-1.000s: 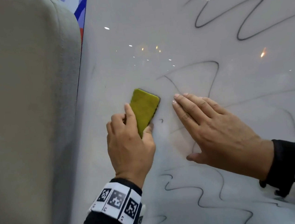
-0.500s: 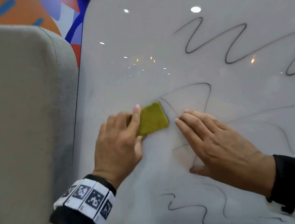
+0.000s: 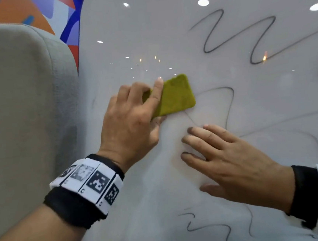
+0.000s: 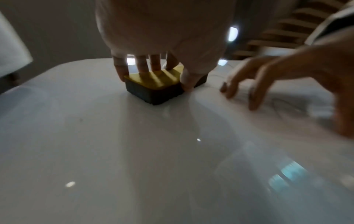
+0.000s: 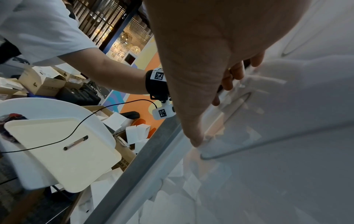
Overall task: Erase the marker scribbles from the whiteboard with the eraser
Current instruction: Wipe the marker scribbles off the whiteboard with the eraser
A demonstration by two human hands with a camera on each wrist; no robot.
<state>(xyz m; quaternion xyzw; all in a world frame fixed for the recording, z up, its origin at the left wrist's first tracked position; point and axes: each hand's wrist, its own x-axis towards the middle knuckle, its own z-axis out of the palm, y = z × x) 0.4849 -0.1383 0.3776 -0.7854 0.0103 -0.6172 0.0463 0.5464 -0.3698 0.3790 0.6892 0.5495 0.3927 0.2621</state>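
The eraser (image 3: 175, 96), yellow-green on top with a dark felt base (image 4: 153, 97), lies flat against the whiteboard (image 3: 147, 35). My left hand (image 3: 133, 118) grips it, index finger along its top edge and thumb under its lower edge. My right hand (image 3: 229, 160) lies flat on the board below and right of the eraser, fingers straight and spread, holding nothing. Dark marker scribbles (image 3: 239, 40) run across the upper right. A fainter loop (image 3: 227, 102) sits just right of the eraser. More scribbles (image 3: 221, 228) lie at the bottom.
A grey padded chair back (image 3: 23, 113) stands close along the board's left edge. Behind it is a bright orange and blue patterned surface (image 3: 54, 16). The right wrist view shows the board's metal edge (image 5: 145, 157), a white tray (image 5: 63, 151) with a pen (image 5: 75, 142), and cardboard boxes (image 5: 42, 81).
My left hand has swept the eraser up and to the right and turned it more crosswise. The stroke left of the faint loop is gone. My right hand has stayed flat on the board.
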